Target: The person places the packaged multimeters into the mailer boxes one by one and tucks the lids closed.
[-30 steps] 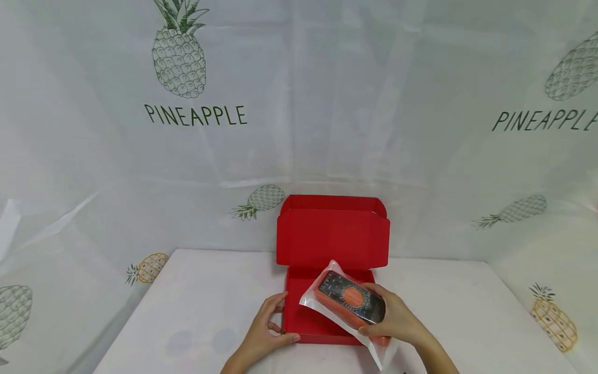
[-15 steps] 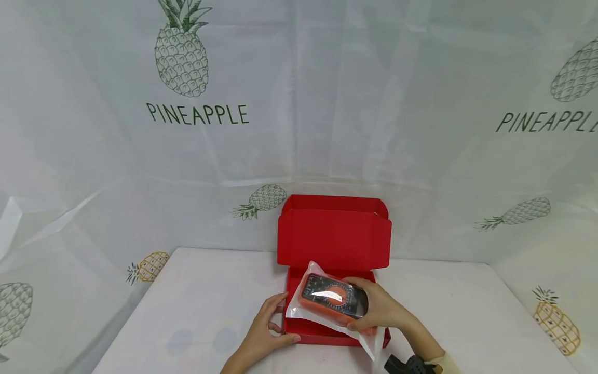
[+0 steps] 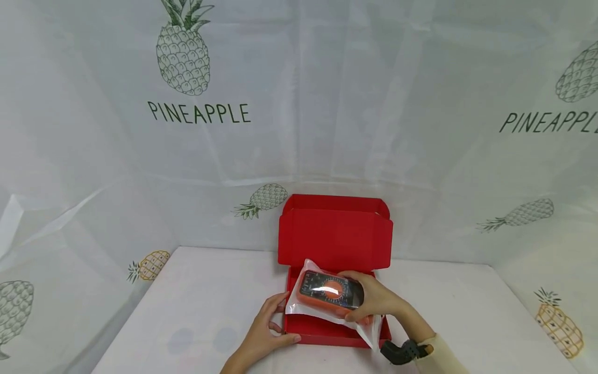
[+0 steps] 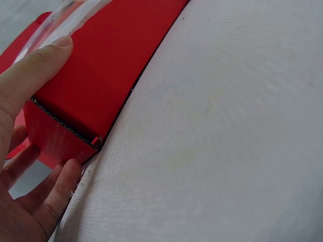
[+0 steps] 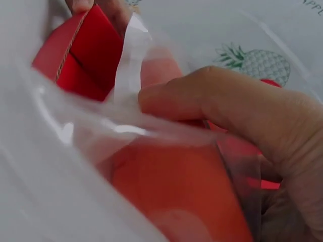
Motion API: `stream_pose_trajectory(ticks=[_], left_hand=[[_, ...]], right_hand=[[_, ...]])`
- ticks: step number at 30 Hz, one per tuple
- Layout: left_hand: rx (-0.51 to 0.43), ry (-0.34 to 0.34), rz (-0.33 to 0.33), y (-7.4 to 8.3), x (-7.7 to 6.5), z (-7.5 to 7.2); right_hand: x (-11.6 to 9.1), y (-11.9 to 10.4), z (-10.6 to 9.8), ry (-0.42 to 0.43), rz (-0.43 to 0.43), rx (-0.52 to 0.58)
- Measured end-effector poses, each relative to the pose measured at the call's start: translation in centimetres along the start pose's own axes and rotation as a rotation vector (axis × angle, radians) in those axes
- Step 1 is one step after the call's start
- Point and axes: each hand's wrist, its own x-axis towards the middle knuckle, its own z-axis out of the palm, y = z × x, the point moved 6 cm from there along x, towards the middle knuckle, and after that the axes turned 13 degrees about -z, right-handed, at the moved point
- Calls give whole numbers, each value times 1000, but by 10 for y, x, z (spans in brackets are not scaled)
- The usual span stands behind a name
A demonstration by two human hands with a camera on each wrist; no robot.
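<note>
An orange multimeter (image 3: 322,292) with a black face and a round orange dial lies inside a clear and white plastic bag (image 3: 338,318). My right hand (image 3: 376,297) grips its right end through the bag, thumb on the near side. The bagged meter sits slantwise over the open red cardboard box (image 3: 317,335), its lower right corner hanging past the front wall. At the box's front left corner, my left hand (image 3: 261,330) holds the box (image 4: 96,55), thumb on the front and fingers along the left side. In the right wrist view, the plastic partly covers the orange meter (image 5: 176,186).
The box lid (image 3: 334,236) stands upright at the back, near a white curtain (image 3: 336,130) printed with pineapples. A white cloth (image 3: 219,291) covers the table. A black strap-on device (image 3: 399,353) sits on the right wrist beside a pale sleeve (image 3: 439,358).
My right hand has carried the bagged multimeter leftward over the box, then slightly farther back, and it now lies flatter. The left hand has stayed at the box corner.
</note>
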Motion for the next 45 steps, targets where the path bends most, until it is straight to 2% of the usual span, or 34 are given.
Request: stream_pose_trajectory(ticks=[5,12,15,24,33,41,45], left_hand=[[-16,6,13,1,-3,-1],[-22,1,30,1,-2,-3],[-11,-8,32,2,-1,-3],[-4,-6,26,3,1,-1],[0,0,-34,-3,1,1],[0,-13,-38,-4,1,3],[25,3,-30,-3,2,1]], right_hand=[[7,1,2,-60,5,-17],[15,4,6,-144,-12,-111],[16,6,7,-162,1,-94],[22,12,6,-176,0,-49],[27,23,6,-211,36,-6],[13,38,9,-217,85,-6],[8,43,7,-212,109,-18]])
